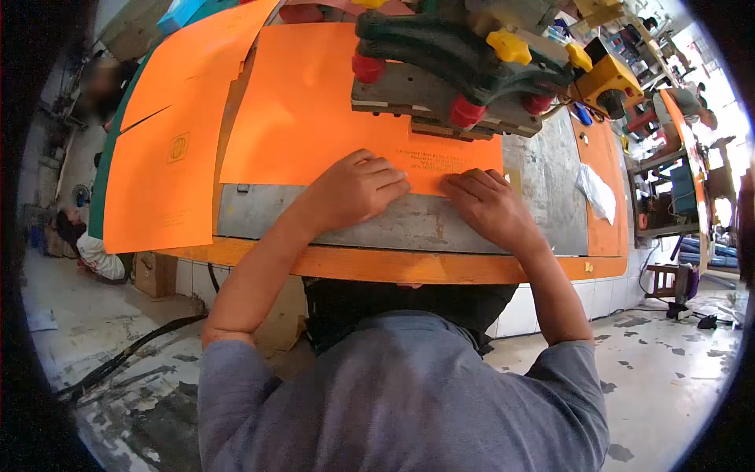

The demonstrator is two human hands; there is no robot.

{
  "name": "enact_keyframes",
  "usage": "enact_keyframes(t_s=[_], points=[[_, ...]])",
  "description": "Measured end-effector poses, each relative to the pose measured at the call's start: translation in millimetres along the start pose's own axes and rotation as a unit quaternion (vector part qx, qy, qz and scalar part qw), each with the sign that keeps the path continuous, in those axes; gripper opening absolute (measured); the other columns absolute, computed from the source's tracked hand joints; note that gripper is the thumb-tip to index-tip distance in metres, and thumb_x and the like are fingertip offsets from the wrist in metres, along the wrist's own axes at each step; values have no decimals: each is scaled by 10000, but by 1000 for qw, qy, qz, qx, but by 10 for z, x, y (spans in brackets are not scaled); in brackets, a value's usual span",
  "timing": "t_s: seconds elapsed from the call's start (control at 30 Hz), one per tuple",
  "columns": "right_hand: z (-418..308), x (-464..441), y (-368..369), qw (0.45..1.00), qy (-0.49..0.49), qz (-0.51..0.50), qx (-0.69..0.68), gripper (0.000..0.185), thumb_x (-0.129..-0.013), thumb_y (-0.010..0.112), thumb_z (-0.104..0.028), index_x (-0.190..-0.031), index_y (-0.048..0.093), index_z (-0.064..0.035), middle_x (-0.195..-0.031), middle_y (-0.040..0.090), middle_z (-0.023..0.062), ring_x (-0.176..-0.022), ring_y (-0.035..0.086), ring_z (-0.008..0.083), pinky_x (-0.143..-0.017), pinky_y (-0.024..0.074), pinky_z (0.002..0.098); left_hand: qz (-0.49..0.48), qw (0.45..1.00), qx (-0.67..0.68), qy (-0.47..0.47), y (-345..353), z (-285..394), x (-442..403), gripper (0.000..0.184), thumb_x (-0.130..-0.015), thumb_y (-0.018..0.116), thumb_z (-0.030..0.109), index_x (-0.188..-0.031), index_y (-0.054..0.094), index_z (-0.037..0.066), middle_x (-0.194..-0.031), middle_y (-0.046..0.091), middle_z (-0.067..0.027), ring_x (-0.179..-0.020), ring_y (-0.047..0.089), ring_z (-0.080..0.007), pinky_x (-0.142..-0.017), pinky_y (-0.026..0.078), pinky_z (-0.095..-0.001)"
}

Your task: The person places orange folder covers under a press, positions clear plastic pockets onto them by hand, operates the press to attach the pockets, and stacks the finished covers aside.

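An orange sheet (307,102) with small printed text lies on the grey metal plate (393,232) of the worktable, partly under the green press head (464,59). My left hand (358,189) rests on the sheet's near edge, fingers bent and pressed together. On the same edge, right of the printed text, is my right hand (487,204), its fingers curled and close together. Whether either hand pinches the edge is hard to tell. The press head, with red and yellow knobs, stands just beyond both hands.
More orange sheets (165,173) lie at the left, one bearing a square emblem. A yellow device (613,82) is beside the press. A crumpled white piece (596,193) lies at the right. Other people are in the background on both sides.
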State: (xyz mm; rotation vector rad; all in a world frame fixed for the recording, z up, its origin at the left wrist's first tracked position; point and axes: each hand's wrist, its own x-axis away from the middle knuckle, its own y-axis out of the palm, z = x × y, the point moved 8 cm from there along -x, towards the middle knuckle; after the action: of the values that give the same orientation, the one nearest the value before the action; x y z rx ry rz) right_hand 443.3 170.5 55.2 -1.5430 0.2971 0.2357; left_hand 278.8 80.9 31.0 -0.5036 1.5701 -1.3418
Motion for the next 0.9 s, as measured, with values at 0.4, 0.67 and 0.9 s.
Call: enact_keyframes(t_s=[0.4, 0.67, 0.9], points=[[129, -13, 65, 999, 36, 28, 14, 374, -861, 695, -112, -1227, 738, -46, -1158, 747, 71, -1067, 704, 257, -929, 545, 397, 5, 999, 19, -31, -115, -56, 4, 409, -853, 784, 131, -1257, 745, 80, -1201, 773, -58, -1141, 721, -252, -1015, 543, -433], [39, 103, -252, 994, 64, 82, 30, 336, -841, 713, -121, -1172, 757, -80, -1172, 755, 58, -1084, 693, 241, -932, 533, 405, 79, 989, -113, -45, -466, 46, 73, 267, -898, 697, 111, -1147, 777, 64, -1143, 803, -62, -1086, 755, -206, -916, 570, -372], [-461, 452, -466, 991, 74, -57, -99, 371, -858, 696, -153, -1222, 756, -119, -1154, 749, 27, -1078, 693, 230, -922, 541, 401, -44, 998, -18, -38, -625, 730, 285, 285, -933, 709, 173, -1191, 779, 75, -1185, 803, -56, -1112, 757, -208, -901, 577, -376]])
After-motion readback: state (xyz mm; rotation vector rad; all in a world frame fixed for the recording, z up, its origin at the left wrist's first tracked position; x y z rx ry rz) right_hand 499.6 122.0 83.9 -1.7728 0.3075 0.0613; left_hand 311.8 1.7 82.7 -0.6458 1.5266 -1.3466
